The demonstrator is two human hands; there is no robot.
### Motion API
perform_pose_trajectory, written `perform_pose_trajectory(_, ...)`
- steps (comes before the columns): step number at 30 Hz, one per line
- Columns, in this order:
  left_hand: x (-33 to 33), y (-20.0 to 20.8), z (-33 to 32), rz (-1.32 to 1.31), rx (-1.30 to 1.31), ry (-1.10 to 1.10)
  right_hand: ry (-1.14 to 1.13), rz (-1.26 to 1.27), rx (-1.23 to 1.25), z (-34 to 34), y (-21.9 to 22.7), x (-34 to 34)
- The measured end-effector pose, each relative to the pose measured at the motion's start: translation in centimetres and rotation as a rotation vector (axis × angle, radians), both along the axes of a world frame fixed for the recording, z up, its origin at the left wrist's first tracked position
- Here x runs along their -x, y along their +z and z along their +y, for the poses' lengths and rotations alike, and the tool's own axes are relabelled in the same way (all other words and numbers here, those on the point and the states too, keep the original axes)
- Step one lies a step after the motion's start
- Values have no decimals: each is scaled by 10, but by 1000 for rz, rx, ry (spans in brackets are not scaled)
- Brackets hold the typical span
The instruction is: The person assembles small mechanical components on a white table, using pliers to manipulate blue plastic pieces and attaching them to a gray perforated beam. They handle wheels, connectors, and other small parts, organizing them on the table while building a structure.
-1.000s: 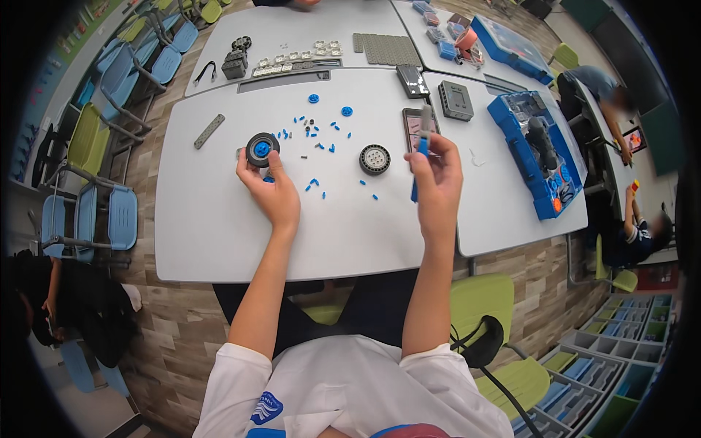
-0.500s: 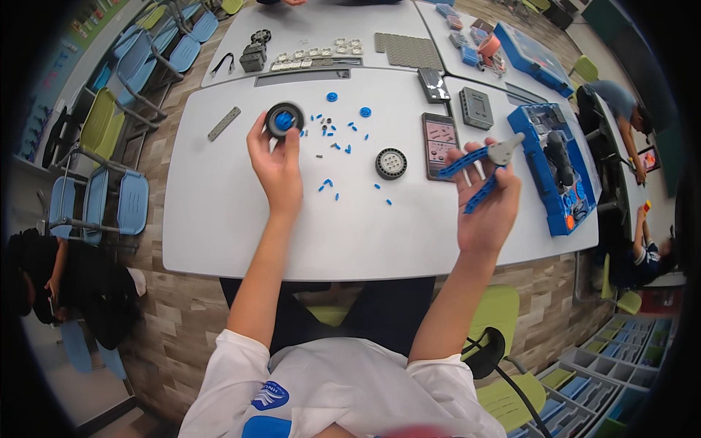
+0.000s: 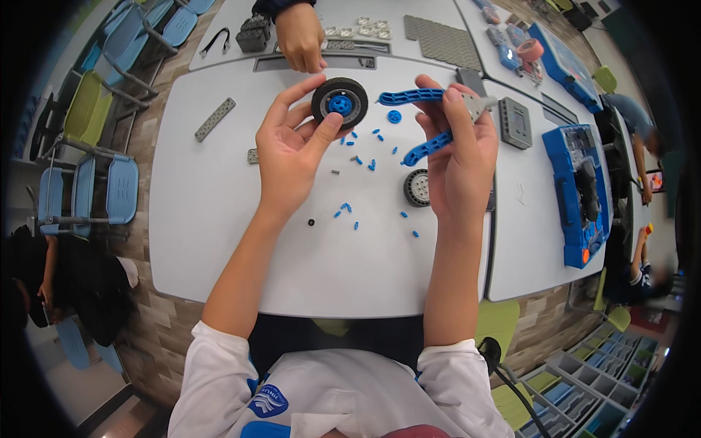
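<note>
My left hand [image 3: 286,159] grips a black-tyred wheel [image 3: 342,102] with a blue hub, thumb against the hub's face. The wheel is raised above the table and tilted toward me. In my right hand [image 3: 466,164] is a blue-and-grey pliers-like tool [image 3: 413,96]. Its two curved blue handles are spread toward the wheel without touching it; its grey head points right, away from it. Small blue pegs [image 3: 372,165] lie scattered below, with a blue disc [image 3: 394,117] beyond them. A grey wheel [image 3: 417,187] sits beside my right wrist, partly covered by it.
Another person's hand [image 3: 299,40] reaches in from the far side, close to the held wheel. A grey strip [image 3: 215,119] lies at left. To the right stand a grey square block [image 3: 515,123] and a blue parts box [image 3: 575,244]. The table's front edge [image 3: 343,316] is near me.
Both hands have moved inward, bringing the wheel and the tool close together. The tool's handles have swung toward the wheel. The other person's hand has reached in over the far table edge.
</note>
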State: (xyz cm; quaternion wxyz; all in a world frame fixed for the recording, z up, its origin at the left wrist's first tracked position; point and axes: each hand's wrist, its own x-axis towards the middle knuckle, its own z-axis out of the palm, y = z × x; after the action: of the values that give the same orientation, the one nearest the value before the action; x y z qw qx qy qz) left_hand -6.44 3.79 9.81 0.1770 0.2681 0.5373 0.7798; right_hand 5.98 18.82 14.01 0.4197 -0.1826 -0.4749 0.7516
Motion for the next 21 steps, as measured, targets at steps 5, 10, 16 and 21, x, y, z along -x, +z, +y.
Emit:
perform_pose_trajectory(5, -15, -18, -4, 24, -63, 112, -55, -111, -11, -12, -20, 1)
perform_pose_trajectory(10, -23, -26, -4, 177, -79, 173, -69, -143, -66, -24, -24, 2)
perform_pose_trajectory(16, -30, -33, -3, 269, -87, 209, -157, -81, -150, -43, -27, 7)
perform_pose_trajectory(21, -37, -38, 3, 276, -160, 295, -179, -16, -296, -59, -32, 12)
